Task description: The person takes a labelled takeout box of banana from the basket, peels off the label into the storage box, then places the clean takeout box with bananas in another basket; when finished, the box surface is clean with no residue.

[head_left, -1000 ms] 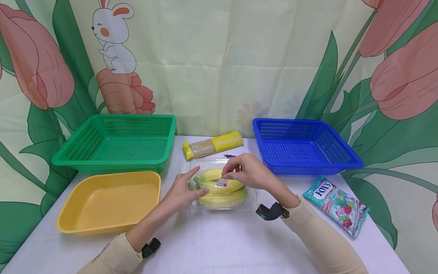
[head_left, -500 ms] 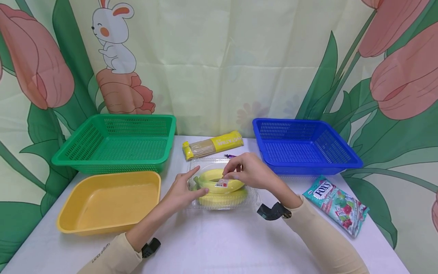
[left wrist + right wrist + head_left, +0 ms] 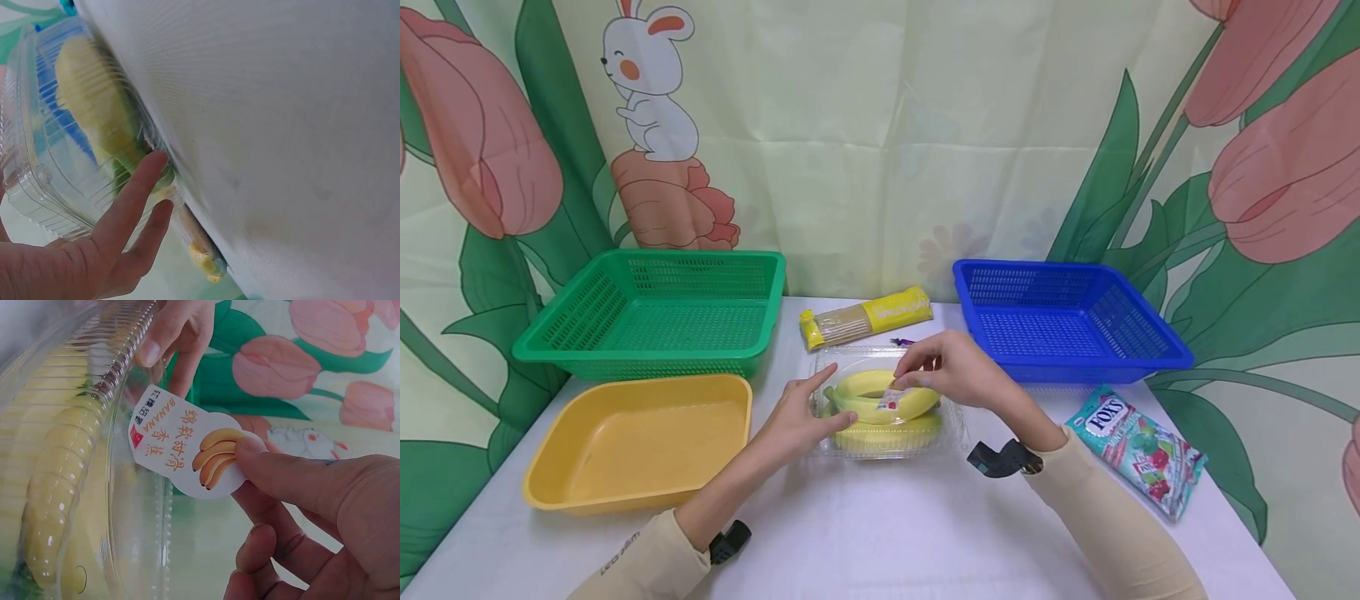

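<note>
A clear plastic clamshell box (image 3: 887,446) with bananas (image 3: 94,94) inside stands in the middle of the table, its lid down. My left hand (image 3: 801,417) rests against the box's left side, thumb and fingers spread and mostly straight. Just above the lid, my right hand (image 3: 958,371) pinches a white banana sticker (image 3: 187,440) between thumb and forefinger. Printed bananas and lettering show on its face. In the right wrist view the far end of the sticker lies close to the lid; I cannot tell whether it touches.
Left of the box are a green basket (image 3: 760,350) and a yellow tub (image 3: 741,417). A blue basket (image 3: 1075,367) stands back right, a candy bag (image 3: 1138,450) in front of it. Behind the box lie a noodle pack (image 3: 868,317) and a small purple wrapper (image 3: 902,342).
My right hand has shifted slightly right and up, and the pinched sticker has tilted with it. My left hand and the box have stayed in place.
</note>
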A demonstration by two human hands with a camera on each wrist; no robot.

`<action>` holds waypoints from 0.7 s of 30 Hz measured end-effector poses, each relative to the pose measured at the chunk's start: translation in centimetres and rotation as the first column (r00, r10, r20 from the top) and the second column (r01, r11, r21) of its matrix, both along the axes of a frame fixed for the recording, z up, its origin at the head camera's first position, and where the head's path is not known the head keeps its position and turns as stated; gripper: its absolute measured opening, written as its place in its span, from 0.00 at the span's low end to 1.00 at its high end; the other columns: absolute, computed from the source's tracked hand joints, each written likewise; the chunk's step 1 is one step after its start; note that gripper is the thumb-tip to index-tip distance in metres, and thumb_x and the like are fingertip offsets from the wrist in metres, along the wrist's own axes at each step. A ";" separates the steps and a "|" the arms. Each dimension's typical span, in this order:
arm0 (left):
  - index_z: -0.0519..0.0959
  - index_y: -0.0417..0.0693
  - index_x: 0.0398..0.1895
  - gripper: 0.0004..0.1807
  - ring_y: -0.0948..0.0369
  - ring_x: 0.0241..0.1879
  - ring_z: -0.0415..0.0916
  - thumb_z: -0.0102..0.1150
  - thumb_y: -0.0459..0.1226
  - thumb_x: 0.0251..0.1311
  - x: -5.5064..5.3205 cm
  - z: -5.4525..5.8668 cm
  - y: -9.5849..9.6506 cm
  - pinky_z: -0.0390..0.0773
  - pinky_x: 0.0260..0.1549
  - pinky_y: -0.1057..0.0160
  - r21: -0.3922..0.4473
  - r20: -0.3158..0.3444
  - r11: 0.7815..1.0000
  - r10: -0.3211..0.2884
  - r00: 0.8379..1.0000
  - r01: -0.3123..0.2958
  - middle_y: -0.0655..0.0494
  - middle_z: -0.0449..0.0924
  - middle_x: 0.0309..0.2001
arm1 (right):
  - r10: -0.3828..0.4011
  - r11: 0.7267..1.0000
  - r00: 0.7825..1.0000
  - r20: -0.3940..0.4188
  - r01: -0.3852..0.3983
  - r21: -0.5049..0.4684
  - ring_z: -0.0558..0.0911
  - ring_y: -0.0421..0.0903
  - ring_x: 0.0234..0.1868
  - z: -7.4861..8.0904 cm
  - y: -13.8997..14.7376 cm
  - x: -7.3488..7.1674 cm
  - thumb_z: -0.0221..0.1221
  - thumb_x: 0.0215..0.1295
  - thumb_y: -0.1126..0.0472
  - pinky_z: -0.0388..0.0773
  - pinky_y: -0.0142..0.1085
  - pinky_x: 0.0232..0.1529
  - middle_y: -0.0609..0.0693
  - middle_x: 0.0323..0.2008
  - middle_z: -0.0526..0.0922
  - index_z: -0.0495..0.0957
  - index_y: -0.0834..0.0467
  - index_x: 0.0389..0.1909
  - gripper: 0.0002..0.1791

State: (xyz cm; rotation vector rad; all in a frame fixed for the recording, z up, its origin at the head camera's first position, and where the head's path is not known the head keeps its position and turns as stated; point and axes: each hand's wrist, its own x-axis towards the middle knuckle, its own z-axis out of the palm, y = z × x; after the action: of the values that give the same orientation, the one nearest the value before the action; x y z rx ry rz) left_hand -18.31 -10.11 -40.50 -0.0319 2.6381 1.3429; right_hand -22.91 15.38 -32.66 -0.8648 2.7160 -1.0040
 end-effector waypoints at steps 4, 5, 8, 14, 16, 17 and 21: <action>0.61 0.63 0.84 0.48 0.39 0.75 0.66 0.74 0.48 0.62 0.0 -0.1 0.0 0.71 0.71 0.32 0.006 -0.005 1.000 -0.001 1.000 0.001 0.34 0.62 0.77 | -0.019 1.000 1.000 0.015 0.019 -0.007 0.77 0.44 0.32 -0.1 0.2 -0.2 0.75 0.63 0.58 0.74 0.31 0.32 0.42 0.31 0.90 0.92 0.50 0.35 0.02; 0.61 0.63 0.84 0.48 0.39 0.75 0.66 0.74 0.48 0.62 0.0 -0.1 0.0 0.71 0.71 0.32 0.006 -0.008 1.000 -0.002 1.000 0.002 0.34 0.62 0.76 | -0.022 1.000 1.000 0.015 0.022 -0.006 0.77 0.44 0.33 -0.2 0.3 -0.4 0.75 0.64 0.57 0.74 0.31 0.33 0.41 0.31 0.90 0.92 0.49 0.35 0.02; 0.61 0.62 0.84 0.48 0.39 0.74 0.66 0.74 0.48 0.63 0.0 -0.1 0.0 0.71 0.71 0.32 0.007 -0.012 1.000 -0.003 1.000 0.004 0.34 0.62 0.76 | -0.023 1.000 1.000 0.017 0.023 -0.007 0.80 0.44 0.34 -0.5 0.6 -0.7 0.75 0.64 0.55 0.76 0.32 0.35 0.40 0.32 0.91 0.92 0.49 0.36 0.03; 0.61 0.62 0.84 0.48 0.39 0.74 0.67 0.74 0.48 0.63 0.0 -0.2 0.0 0.71 0.71 0.32 0.006 -0.017 1.000 -0.004 1.000 0.005 0.34 0.63 0.76 | -0.028 0.999 0.999 0.033 0.028 -0.020 0.80 0.43 0.37 -0.7 1.0 -1.2 0.74 0.65 0.55 0.78 0.32 0.38 0.41 0.34 0.92 0.92 0.50 0.37 0.04; 0.61 0.62 0.84 0.48 0.39 0.74 0.67 0.74 0.48 0.63 0.0 -0.2 0.0 0.71 0.71 0.32 0.008 -0.019 1.000 -0.006 1.000 0.006 0.34 0.63 0.76 | -0.028 0.999 0.999 0.040 0.029 -0.027 0.80 0.43 0.38 -0.8 1.1 -1.3 0.74 0.65 0.56 0.78 0.32 0.38 0.43 0.34 0.92 0.92 0.50 0.36 0.03; 0.61 0.62 0.84 0.48 0.39 0.74 0.67 0.74 0.48 0.63 0.0 -0.2 0.0 0.71 0.71 0.32 0.009 -0.021 1.000 -0.006 1.000 0.006 0.34 0.63 0.76 | -0.029 0.999 0.999 0.045 0.030 -0.030 0.80 0.44 0.38 -0.9 1.1 -1.4 0.73 0.65 0.57 0.78 0.32 0.38 0.43 0.35 0.92 0.92 0.50 0.36 0.02; 0.62 0.62 0.84 0.48 0.39 0.74 0.67 0.74 0.48 0.63 0.0 -0.2 -0.1 0.71 0.71 0.32 0.013 -0.023 1.000 -0.008 1.000 0.008 0.34 0.63 0.76 | -0.038 0.998 0.997 0.062 0.040 -0.041 0.80 0.44 0.38 -1.0 1.2 -1.5 0.73 0.66 0.58 0.78 0.33 0.39 0.45 0.35 0.92 0.92 0.50 0.36 0.02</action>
State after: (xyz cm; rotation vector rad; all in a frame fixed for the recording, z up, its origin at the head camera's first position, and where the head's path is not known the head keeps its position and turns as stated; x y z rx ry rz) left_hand -18.28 -10.17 -40.69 -0.0044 2.6452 1.3654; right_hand -24.43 16.61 -33.67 -0.7769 2.6796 -1.0810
